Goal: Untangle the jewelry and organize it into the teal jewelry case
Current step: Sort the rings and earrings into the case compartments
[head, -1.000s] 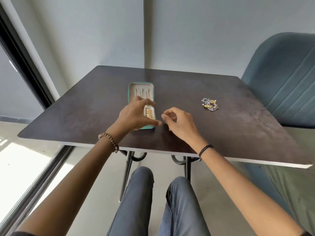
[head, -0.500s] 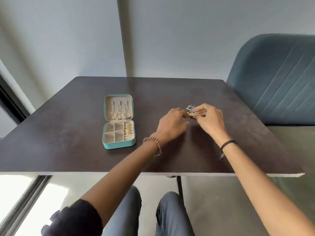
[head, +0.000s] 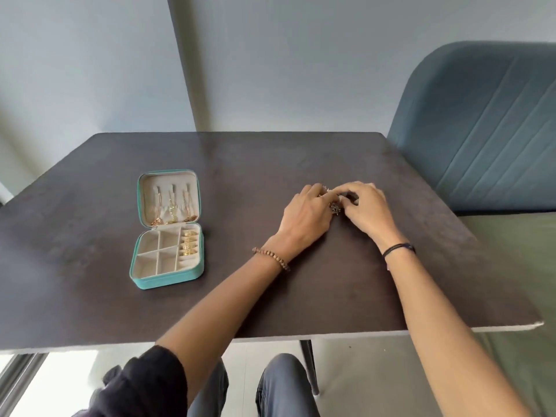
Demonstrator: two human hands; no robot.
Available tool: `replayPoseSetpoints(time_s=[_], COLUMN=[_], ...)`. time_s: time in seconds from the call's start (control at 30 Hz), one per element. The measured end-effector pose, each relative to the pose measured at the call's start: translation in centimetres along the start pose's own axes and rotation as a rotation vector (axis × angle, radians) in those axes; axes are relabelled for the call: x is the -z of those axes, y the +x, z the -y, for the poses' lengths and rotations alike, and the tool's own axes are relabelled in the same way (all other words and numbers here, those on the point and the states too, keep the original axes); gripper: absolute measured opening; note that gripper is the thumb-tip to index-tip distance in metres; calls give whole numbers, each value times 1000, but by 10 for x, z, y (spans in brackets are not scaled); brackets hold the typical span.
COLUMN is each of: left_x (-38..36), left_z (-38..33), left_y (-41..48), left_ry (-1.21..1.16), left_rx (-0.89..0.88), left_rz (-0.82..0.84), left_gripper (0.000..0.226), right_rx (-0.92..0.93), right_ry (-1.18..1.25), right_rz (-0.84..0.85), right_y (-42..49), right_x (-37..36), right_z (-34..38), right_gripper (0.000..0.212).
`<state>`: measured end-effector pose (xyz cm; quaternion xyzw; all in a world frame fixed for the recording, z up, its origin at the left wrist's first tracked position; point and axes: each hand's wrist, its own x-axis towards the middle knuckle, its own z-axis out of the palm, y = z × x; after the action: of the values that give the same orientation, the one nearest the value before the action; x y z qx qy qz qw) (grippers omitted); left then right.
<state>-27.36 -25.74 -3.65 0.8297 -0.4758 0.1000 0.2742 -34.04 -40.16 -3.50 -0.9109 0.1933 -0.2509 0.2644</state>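
Observation:
The teal jewelry case [head: 168, 278] lies open on the dark table [head: 90, 296], left of centre. Gold necklaces hang in its lid [head: 170, 203], and several gold rings [head: 189, 243] sit in the right-hand roll slot of its base. The other compartments look bare. Right of centre, a tangled clump of silver and gold jewelry [head: 334, 207] lies between my hands. My left hand [head: 304, 219] and my right hand [head: 365, 207] both pinch at the clump, which is mostly hidden by my fingers.
A blue upholstered chair [head: 487, 136] stands at the table's right side. The table's near edge [head: 270, 338] runs just above my knees. A grey wall rises behind the table, and a window frame [head: 15, 377] is at the lower left.
Both hands left the case and moved right to the jewelry clump, closing on it. The camera swung right, so the case now sits further left in view.

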Motion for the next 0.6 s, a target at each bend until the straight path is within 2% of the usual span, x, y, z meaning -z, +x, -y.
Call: replayPoseSetpoints(time_s=[0.13,0.3,0.4,0.6], left_x=[-6,-8,-8,-3], left_z=[8,13,19,24], left_y=[0,3,6,9], left_ry=[-62,-146,-267,-473], left_rx=[9,43,120,261], left_rz=[-68,-149,-183,-173], left_gripper=[22,19,19,19], right_rx=[21,115,157,158], right_ry=[26,-41,-66,-132], right_rz=[-30,-18,22,-37], right_y=[2,2,4,6], right_x=[-3,-6,-8,-5], right_z=[-8,-9,-8,-3], right_gripper=[17,29,34,19])
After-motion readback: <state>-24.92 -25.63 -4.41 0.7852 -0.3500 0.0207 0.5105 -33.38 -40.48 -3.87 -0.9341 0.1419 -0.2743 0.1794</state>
